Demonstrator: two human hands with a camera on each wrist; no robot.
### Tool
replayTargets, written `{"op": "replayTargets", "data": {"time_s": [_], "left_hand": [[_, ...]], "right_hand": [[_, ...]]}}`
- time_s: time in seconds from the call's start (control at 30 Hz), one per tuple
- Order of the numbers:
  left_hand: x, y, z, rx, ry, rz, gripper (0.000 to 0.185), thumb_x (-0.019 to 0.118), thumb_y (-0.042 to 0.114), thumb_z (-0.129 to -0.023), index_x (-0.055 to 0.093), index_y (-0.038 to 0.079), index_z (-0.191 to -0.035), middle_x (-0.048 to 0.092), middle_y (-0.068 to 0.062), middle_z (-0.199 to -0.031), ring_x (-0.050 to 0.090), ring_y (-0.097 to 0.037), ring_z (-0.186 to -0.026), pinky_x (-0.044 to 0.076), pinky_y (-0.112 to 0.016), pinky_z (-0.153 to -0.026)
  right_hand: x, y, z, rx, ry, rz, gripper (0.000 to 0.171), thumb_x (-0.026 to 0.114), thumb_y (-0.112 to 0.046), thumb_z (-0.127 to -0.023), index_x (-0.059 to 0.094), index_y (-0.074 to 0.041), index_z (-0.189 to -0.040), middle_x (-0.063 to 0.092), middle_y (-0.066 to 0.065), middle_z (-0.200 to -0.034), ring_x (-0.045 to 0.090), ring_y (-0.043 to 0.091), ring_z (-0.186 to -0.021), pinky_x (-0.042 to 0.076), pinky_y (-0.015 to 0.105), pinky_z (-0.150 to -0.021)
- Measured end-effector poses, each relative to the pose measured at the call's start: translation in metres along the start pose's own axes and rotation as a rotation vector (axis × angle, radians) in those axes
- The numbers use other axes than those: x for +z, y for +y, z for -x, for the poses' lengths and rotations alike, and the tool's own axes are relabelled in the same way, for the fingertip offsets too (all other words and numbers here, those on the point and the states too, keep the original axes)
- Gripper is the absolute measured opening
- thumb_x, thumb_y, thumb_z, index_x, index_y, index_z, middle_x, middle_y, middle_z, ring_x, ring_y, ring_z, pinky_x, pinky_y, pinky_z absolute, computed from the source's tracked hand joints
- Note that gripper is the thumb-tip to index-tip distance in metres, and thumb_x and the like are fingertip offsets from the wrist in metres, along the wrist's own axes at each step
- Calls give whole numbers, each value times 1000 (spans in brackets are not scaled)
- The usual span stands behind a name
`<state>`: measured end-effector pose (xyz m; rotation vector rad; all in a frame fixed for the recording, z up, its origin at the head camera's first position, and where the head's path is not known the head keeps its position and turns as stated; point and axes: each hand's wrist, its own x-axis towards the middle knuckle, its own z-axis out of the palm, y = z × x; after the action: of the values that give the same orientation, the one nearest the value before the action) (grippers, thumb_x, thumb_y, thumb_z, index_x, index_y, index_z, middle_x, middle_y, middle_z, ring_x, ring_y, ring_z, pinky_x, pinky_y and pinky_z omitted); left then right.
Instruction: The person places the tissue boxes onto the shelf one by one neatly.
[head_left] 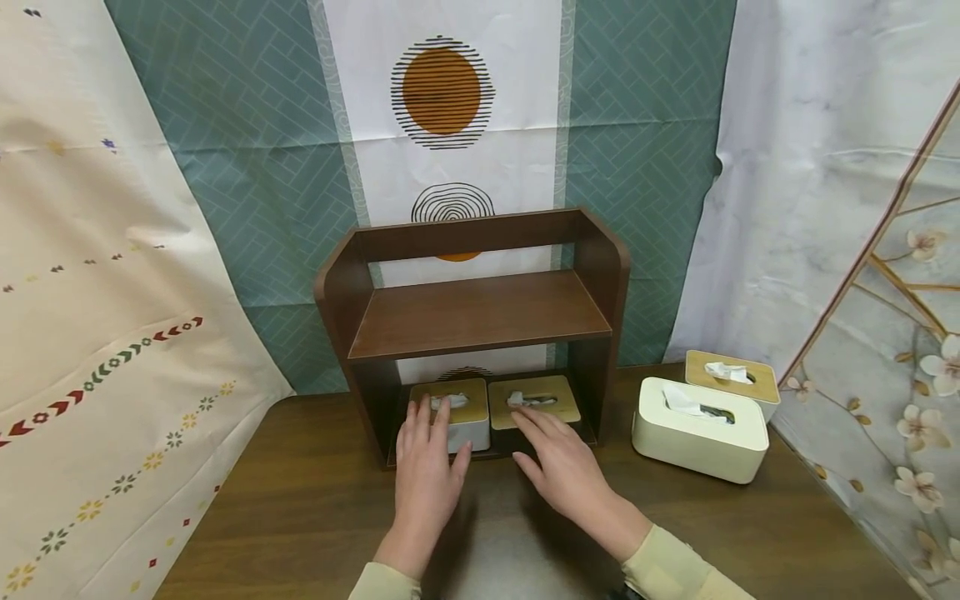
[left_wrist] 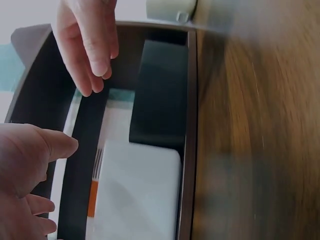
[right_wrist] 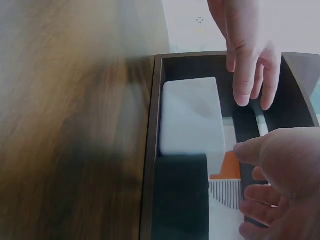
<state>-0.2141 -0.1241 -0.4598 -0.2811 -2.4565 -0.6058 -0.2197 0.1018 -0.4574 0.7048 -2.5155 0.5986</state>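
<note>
A dark brown two-level shelf [head_left: 480, 312] stands on the wooden table [head_left: 300, 500]. Its lower compartment holds two tissue boxes with wooden lids, a white-bodied one [head_left: 450, 398] on the left and a dark-bodied one [head_left: 534, 400] on the right. My left hand [head_left: 427, 467] lies flat with straight fingers reaching the white box's front. My right hand [head_left: 562, 462], fingers straight too, reaches the dark box's front. Neither hand holds anything. The left wrist view shows the white box [left_wrist: 140, 195], the dark box [left_wrist: 160, 95] and both hands hovering before the shelf opening. Contact with the boxes cannot be told.
To the right of the shelf, a larger white tissue box [head_left: 697, 433] sits on the table, with a wooden-lidded box [head_left: 731, 375] behind it. The shelf's upper board is bare. Patterned cloth backdrops hang behind and at both sides.
</note>
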Motion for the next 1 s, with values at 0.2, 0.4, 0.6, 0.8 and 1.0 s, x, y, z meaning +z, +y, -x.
{"op": "replayTargets", "data": {"time_s": [0.2,0.4,0.6,0.8,1.0], "left_hand": [[2,16,1,47,-22,-13,76,87,26,-99,52,3,-162,46,-29,-166,35,-52,-158,33,-72,-123],[5,32,3,96,-30,8,74,86,28,-100,53,2,-161,48,-28,-165,38,-53,-157,32,-73,-123],[8,47,5,132,-49,14,73,86,29,-100,54,5,-160,50,-26,-165,39,-51,-156,32,-71,-124],[16,60,8,146,-100,17,71,84,33,-102,55,7,-161,48,-23,-167,37,-48,-159,31,-69,-125],[23,74,12,178,-140,8,70,81,35,-104,54,9,-162,45,-20,-170,36,-45,-160,32,-67,-126]], "right_hand": [[-15,9,16,31,26,65,60,86,-23,-99,65,-1,-151,63,19,-154,59,41,-142,47,61,-116],[-32,18,32,39,51,78,62,88,-24,-98,66,-1,-150,63,20,-155,60,44,-140,47,61,-117],[-48,27,49,67,33,105,65,88,-29,-98,64,-3,-153,61,18,-157,58,42,-143,46,60,-118],[-63,36,64,120,22,116,68,87,-30,-99,62,-6,-157,58,15,-161,56,42,-146,49,63,-113],[-76,48,80,133,38,136,69,87,-30,-98,61,-7,-157,58,15,-161,58,44,-143,51,65,-110]]}}
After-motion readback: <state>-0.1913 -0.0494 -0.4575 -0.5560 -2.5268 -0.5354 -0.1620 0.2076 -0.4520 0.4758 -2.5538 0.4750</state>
